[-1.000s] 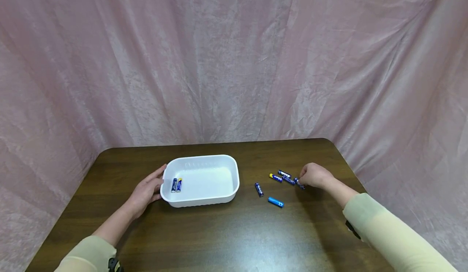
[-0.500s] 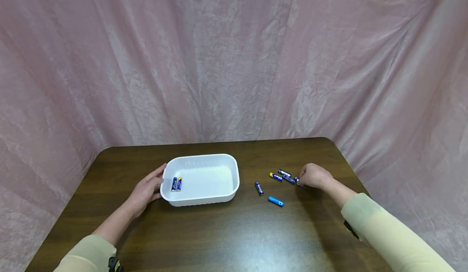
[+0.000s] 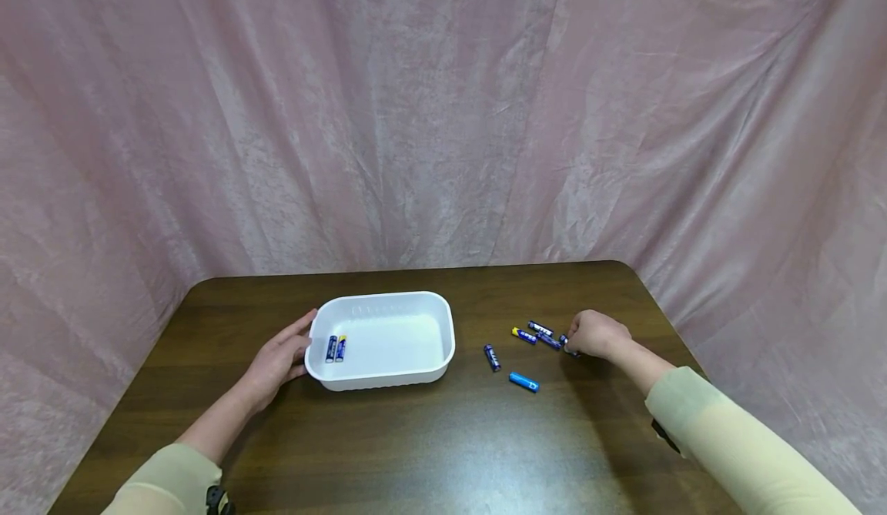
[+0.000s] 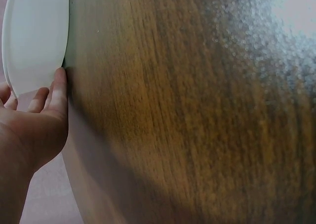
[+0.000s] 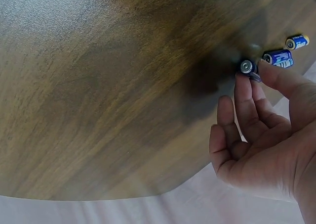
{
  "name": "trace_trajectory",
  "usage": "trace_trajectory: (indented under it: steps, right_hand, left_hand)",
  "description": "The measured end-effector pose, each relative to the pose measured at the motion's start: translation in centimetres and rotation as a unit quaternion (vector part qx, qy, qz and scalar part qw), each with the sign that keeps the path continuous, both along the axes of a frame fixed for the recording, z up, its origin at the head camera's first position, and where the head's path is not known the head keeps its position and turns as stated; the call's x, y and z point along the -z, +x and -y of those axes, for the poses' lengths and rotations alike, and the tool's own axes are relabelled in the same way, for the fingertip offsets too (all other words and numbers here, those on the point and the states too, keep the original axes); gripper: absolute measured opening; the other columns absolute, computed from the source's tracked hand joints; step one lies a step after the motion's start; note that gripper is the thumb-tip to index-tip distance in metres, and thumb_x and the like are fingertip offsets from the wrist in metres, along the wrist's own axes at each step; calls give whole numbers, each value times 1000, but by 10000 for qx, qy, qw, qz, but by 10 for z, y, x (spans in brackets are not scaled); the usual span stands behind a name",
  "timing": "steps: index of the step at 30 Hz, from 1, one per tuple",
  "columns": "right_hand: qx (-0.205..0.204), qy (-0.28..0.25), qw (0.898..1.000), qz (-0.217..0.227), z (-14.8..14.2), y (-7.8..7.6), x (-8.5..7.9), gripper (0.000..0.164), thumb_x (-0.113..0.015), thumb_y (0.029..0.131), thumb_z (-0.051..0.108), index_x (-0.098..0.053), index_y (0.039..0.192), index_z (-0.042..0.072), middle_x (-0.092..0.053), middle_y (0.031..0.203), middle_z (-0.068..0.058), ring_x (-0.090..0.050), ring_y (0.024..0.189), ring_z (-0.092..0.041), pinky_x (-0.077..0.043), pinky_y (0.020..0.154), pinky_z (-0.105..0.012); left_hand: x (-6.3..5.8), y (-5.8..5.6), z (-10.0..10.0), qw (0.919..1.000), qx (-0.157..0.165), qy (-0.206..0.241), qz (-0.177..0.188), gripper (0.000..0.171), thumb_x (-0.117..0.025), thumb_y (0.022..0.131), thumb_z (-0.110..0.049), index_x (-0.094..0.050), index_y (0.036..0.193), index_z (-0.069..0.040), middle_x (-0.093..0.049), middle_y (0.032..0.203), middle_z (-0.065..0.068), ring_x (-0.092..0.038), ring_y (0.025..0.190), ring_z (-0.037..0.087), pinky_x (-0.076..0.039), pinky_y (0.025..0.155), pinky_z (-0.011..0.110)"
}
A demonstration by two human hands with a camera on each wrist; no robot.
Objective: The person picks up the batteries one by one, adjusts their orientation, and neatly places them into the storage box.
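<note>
My left hand rests against the left end of a white plastic tray, fingers fairly straight and spread along its side. Seen from the left wrist, those fingertips touch the tray's outer wall. Two AA-type batteries lie side by side inside, a dark blue battery and a yellow-ended battery. At the right, my right hand pinches a dark blue battery between thumb and fingers, close over the table. Beside it are a white-lettered battery, a dark blue one and a yellow-ended one.
A light blue battery and another dark blue battery lie between the tray and the right-hand group. Everything stands on a brown wooden table with rounded far corners. A pink curtain hangs behind it.
Almost nothing moves. The battery in my right hand turns slightly at the fingertips, and the whole view shifts a little. My left hand stays at the tray.
</note>
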State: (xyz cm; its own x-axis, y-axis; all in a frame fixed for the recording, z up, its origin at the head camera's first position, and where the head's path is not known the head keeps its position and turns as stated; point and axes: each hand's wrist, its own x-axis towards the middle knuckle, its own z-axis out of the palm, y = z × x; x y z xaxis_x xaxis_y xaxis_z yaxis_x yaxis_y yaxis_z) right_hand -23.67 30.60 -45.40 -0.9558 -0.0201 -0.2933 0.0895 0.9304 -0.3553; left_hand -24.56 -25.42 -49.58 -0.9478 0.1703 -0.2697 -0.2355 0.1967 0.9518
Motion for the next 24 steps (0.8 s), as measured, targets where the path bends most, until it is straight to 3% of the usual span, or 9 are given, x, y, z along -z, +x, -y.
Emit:
trace_trajectory:
  steps: [5, 11, 18, 24]
  right_hand:
    - [77, 134, 9999, -20, 1, 2, 0, 13, -75, 85, 21, -66, 79, 15, -62, 75, 4, -55, 72, -17, -40, 67, -41]
    - [97, 204, 9997, -38, 1, 0, 0, 22, -72, 83, 18, -60, 65, 18, -55, 62, 6, -50, 62, -15, -37, 58, -36]
    - [33, 114, 9998, -131, -4, 1, -8, 8, -70, 88, 20, -67, 84, 14, -63, 79, 3, -55, 72, -17, -42, 61, -38]
    - [-57, -30, 9994, -346, -3, -1, -21, 12, -70, 87, 20, -70, 93, 9, -67, 88, 0, -58, 77, -19, -46, 62, -38]
  left_hand:
    - [1, -1, -2, 10000, -36, 40, 7, 61, -49, 107, -24, -26, 164, -30, -18, 169, 10, -41, 140, 37, -47, 104, 46]
    - [2, -2, -2, 10000, 26, 27, 13, 60, -45, 109, -27, -24, 164, -30, -15, 170, 10, -39, 142, 39, -46, 105, 49]
    - [4, -3, 0, 10000, 69, 4, 25, 58, -43, 110, -30, -22, 165, -31, -13, 171, 10, -37, 143, 40, -46, 106, 50]
    - [3, -2, -1, 10000, 32, -38, 76, 58, -44, 110, -30, -23, 164, -31, -14, 170, 12, -37, 143, 41, -46, 105, 48]
